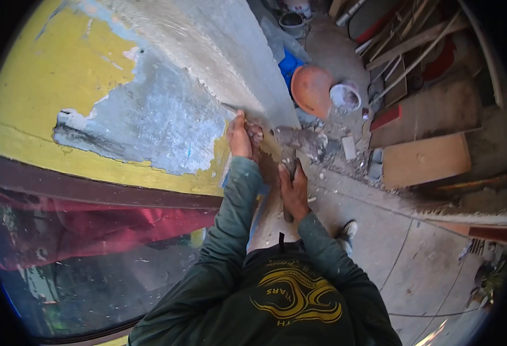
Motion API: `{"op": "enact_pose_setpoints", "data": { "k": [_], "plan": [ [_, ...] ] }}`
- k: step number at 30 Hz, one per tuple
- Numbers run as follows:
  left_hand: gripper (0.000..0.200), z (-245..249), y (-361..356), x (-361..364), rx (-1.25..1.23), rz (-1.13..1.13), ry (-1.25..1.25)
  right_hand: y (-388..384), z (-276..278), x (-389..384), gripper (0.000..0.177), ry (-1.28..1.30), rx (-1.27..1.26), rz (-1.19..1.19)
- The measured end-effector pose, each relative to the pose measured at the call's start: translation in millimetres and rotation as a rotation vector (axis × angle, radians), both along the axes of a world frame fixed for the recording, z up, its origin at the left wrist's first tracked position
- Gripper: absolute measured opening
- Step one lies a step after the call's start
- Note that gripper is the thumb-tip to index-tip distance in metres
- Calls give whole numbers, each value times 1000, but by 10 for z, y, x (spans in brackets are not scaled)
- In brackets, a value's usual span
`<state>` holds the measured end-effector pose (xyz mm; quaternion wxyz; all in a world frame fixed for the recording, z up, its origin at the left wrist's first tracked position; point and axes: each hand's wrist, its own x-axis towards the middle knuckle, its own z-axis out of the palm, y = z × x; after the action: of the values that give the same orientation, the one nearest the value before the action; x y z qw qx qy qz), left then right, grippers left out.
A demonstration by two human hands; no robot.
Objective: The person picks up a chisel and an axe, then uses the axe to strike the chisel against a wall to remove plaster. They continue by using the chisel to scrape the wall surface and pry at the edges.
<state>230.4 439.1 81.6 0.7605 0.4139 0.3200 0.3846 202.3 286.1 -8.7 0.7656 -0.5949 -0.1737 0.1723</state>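
My left hand [240, 138] is closed at the edge of the wall, around a tool with a thin metal blade [229, 108]. The blade's tip meets the rough grey cement strip [221, 72]; the hand hides the tool's handle. Lower and to the right, my right hand [293, 189] grips the dark handle of a broad-bladed tool [288, 214]. Its grey-brown, dirt-covered head extends beyond the fingers, and its exact outline blends with the rubble behind. Beside my left hand, bare grey plaster [155, 118] shows where the yellow paint [28, 86] is gone.
An orange basin [311, 91] and a white bucket [345, 97] stand on the rubble-strewn floor. Planks and boards [426, 161] lean at the right. A dark window with red cloth [167, 228] lies below the yellow wall. My shoe [350, 229] is on concrete paving.
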Motion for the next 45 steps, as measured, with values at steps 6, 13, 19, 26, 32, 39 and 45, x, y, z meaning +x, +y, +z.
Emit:
{"op": "enact_pose_setpoints", "data": {
  "k": [6,13,19,26,32,39,45],
  "plan": [
    [34,-487,-187,-662,177,-173,216,-799,103,-40,35,219,-212,152],
    [39,-1170,-1234,-1236,-203,-346,265,-1212,150,241,32,-542,-534,360],
    [79,-1083,-2033,-1052,-60,-423,397,-1385,88,520,36,-770,-693,634],
    [59,-1212,-2330,-683,-256,92,339,-1654,98,724,50,-1012,-584,929],
    [25,-1131,-2284,-868,-94,159,80,-1594,302,889,33,-363,-366,873],
    [24,-755,-2305,-863,-14,229,153,-953,592,744,32,-218,-227,1084],
    [39,-688,-2249,-1184,-74,307,-54,-700,853,410,34,-66,20,924]
  ]
}}
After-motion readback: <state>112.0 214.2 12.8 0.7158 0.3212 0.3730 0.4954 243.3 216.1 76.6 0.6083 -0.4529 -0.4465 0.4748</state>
